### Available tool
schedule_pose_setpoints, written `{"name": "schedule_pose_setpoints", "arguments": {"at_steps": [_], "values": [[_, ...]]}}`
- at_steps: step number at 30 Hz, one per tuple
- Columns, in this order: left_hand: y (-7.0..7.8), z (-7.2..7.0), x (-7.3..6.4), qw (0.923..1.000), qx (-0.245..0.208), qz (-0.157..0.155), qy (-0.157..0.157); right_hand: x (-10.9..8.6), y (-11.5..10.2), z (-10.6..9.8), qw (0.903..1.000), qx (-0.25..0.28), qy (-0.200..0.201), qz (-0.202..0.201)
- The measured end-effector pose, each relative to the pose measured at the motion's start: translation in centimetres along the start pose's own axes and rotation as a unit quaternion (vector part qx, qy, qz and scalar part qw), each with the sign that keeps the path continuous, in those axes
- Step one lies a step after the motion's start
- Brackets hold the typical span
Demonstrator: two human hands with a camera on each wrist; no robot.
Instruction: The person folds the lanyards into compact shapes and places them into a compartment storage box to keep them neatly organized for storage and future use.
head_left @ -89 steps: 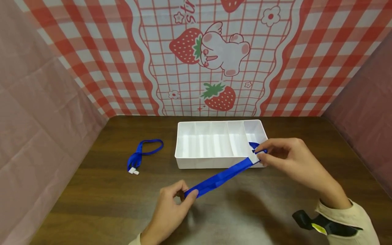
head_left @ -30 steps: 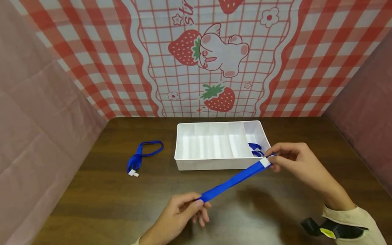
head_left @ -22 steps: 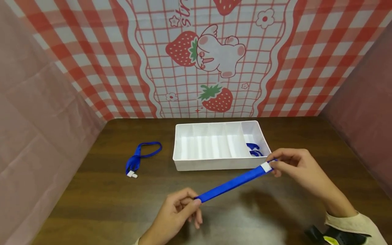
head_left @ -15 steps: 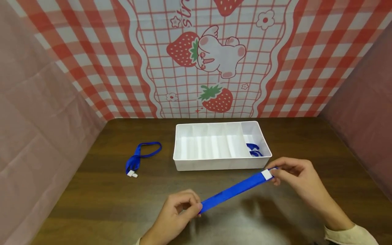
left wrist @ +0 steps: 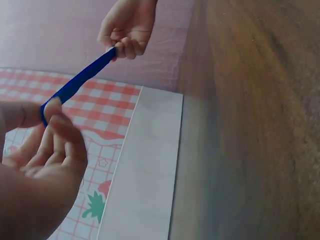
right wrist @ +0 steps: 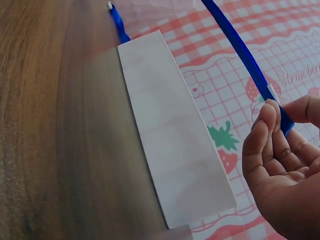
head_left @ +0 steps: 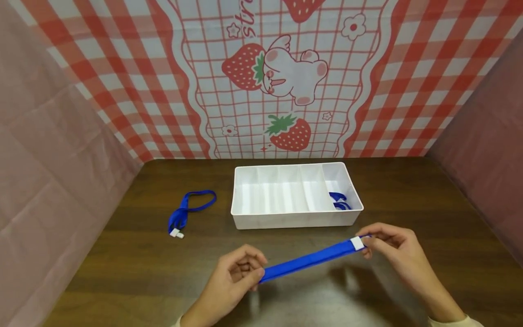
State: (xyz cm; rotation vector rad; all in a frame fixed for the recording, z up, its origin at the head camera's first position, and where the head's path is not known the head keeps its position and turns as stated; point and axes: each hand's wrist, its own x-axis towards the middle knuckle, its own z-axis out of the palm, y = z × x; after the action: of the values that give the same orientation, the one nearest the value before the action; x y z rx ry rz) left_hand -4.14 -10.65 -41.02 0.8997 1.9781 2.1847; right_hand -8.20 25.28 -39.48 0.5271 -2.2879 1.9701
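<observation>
A folded blue lanyard (head_left: pixel 308 261) is stretched above the table, slanting up to the right. My left hand (head_left: pixel 229 281) pinches its left end between thumb and forefinger; the left wrist view shows the same grip on the strap (left wrist: pixel 82 80). At the other end, my right hand (head_left: pixel 402 254) pinches the lanyard just beyond its white clip piece (head_left: pixel 357 243). Behind the hands stands a white divided box (head_left: pixel 294 221). Blue lanyard loops (head_left: pixel 338 197) lie in its rightmost compartment. Another blue lanyard (head_left: pixel 180 217) with a white clip lies on the table, left of the box.
The brown wooden table (head_left: pixel 135 277) runs back to a red-and-white checked cloth (head_left: pixel 130 77) with strawberry prints. Pink cloth (head_left: pixel 53 159) hangs along the left side, and a darker pink one (head_left: pixel 486 150) along the right.
Both hands keep hold of the lanyard. My right hand has drawn back from the box's right compartment toward me, so the strap now slopes less. The lanyard on the left has stayed put.
</observation>
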Motion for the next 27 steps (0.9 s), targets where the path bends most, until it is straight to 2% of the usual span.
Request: {"name": "schedule_pose_setpoints", "arguments": {"at_steps": [3, 5, 8, 10, 14, 16, 18, 22, 27], "values": [[0.2, -0.7, -0.1, 0.9975, -0.037, -0.001, -0.061, -0.1, 0.2, 0.0, 1.0, 0.003, -0.008, 0.003], [0.4, -1.2, -0.2, 0.9923, -0.073, -0.004, -0.099, -0.1, 0.4, 0.1, 0.9998, 0.005, -0.021, -0.002], [0.7, -1.7, -0.4, 0.9849, -0.115, -0.007, -0.129, -0.3, 0.7, 0.3, 0.9988, 0.019, -0.043, -0.01], [0.7, -1.7, -0.4, 0.9842, -0.119, 0.013, -0.131, -0.4, 0.9, 0.4, 0.9981, 0.029, -0.052, -0.015], [0.4, -1.3, -0.2, 0.9898, -0.057, 0.073, -0.108, -0.5, 1.3, 0.4, 0.9975, 0.048, -0.05, -0.011], [0.2, -1.2, -0.2, 0.9906, -0.032, 0.09, -0.098, -0.5, 1.5, 0.4, 0.9975, 0.054, -0.046, -0.008], [0.0, -1.1, -0.1, 0.991, -0.029, 0.094, -0.091, -0.5, 1.6, 0.4, 0.9973, 0.057, -0.046, -0.004], [-0.2, -1.1, 0.0, 0.9912, -0.056, 0.089, -0.08, -0.5, 1.8, 0.3, 0.9973, 0.051, -0.053, 0.005], [-0.4, -1.2, 0.0, 0.9925, -0.079, 0.065, -0.069, -0.5, 1.9, 0.4, 0.9978, 0.035, -0.054, 0.017]]}}
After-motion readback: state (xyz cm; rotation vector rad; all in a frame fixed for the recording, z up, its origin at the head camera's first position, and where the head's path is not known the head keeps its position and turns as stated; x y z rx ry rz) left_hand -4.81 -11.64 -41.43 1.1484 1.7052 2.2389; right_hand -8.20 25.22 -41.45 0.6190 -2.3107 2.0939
